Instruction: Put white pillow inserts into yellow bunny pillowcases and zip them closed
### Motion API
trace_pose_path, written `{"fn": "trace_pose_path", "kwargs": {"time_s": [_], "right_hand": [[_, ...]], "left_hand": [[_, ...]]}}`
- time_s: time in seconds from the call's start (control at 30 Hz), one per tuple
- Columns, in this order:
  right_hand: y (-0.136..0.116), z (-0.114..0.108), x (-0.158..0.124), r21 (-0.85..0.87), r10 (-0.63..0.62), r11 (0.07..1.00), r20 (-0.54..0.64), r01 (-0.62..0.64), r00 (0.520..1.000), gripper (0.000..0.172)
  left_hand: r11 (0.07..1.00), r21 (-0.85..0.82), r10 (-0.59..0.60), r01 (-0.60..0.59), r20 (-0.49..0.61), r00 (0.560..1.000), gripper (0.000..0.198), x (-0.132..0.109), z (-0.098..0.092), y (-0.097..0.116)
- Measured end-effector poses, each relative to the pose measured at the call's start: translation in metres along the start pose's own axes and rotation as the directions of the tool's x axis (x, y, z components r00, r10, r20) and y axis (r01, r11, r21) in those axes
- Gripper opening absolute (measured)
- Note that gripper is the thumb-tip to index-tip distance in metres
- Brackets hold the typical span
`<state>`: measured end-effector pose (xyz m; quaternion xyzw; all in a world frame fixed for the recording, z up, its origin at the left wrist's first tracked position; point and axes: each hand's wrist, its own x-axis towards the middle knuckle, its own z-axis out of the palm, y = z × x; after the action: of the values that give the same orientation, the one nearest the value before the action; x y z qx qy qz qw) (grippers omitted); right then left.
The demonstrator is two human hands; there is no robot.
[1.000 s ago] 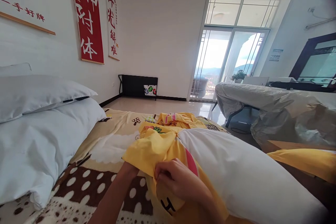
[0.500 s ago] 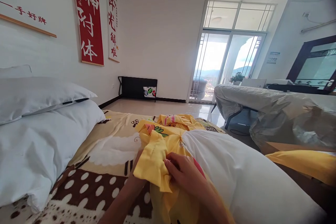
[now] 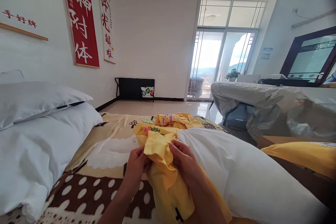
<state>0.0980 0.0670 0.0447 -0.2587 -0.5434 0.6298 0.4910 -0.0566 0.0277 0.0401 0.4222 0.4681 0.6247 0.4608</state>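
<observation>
A yellow pillowcase [image 3: 164, 178] is bunched over the near end of a long white pillow [image 3: 244, 178] lying on the bed. My left hand [image 3: 138, 162] grips the gathered yellow fabric from the left, fingers closed on it. From the right, my right hand [image 3: 185, 162] pinches the same fabric, resting against the white pillow. More yellow printed cloth [image 3: 174, 120] lies crumpled past the pillow's far end.
Two white pillows [image 3: 39, 126] are stacked at the left on the patterned bedsheet [image 3: 105, 182]. A covered table [image 3: 267, 101] stands to the right, with a yellow cushion [image 3: 301, 155] near it. Red banners [image 3: 80, 17] hang on the wall; a glass balcony door [image 3: 220, 63] is beyond.
My left hand has come out from under the yellow fabric and now grips it beside my right hand. Both hands have moved farther up the pillow, bunching the pillowcase.
</observation>
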Motion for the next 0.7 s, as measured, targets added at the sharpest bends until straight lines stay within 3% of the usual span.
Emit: {"fn": "trace_pose_path", "kwargs": {"time_s": [0.1, 0.2, 0.27, 0.33, 0.47, 0.53, 0.63, 0.7], "right_hand": [[0.002, 0.001, 0.003, 0.111, -0.009, 0.994, -0.055, 0.015, 0.998, 0.044], [0.005, 0.006, 0.002, 0.045, -0.011, 0.999, -0.043, 0.013, 0.999, 0.042], [0.007, 0.009, 0.000, -0.026, -0.019, 0.999, -0.018, 0.019, 1.000, 0.042], [0.008, 0.011, -0.001, -0.078, -0.040, 0.996, -0.001, 0.040, 0.999, 0.042], [0.010, 0.016, -0.001, -0.206, -0.090, 0.974, 0.016, 0.092, 0.996, 0.040], [0.010, 0.020, -0.002, -0.294, -0.130, 0.946, 0.048, 0.139, 0.990, 0.038], [0.010, 0.025, -0.006, -0.482, -0.189, 0.844, 0.144, 0.236, 0.971, 0.030], [0.008, 0.027, -0.011, -0.610, -0.194, 0.742, 0.201, 0.278, 0.960, 0.021]], "left_hand": [[0.879, 0.470, -0.038, -0.078, 0.233, 0.972, 0.040, -0.001, -0.021, 0.016], [0.740, 0.634, -0.021, -0.225, 0.356, 0.934, 0.023, -0.004, -0.034, 0.029], [0.765, 0.564, 0.111, -0.312, 0.361, 0.926, 0.013, -0.005, -0.034, 0.033], [0.843, 0.438, 0.169, -0.312, 0.336, 0.927, 0.012, -0.004, -0.030, 0.031], [0.963, 0.248, 0.008, -0.106, 0.366, 0.930, 0.014, 0.001, -0.022, 0.017], [0.978, 0.206, -0.026, -0.039, 0.304, 0.952, 0.017, 0.003, -0.022, 0.010], [0.988, 0.151, -0.022, -0.009, 0.204, 0.979, 0.022, 0.004, -0.026, 0.005], [0.996, 0.087, -0.004, -0.015, 0.206, 0.979, 0.019, 0.006, -0.031, 0.005]]}}
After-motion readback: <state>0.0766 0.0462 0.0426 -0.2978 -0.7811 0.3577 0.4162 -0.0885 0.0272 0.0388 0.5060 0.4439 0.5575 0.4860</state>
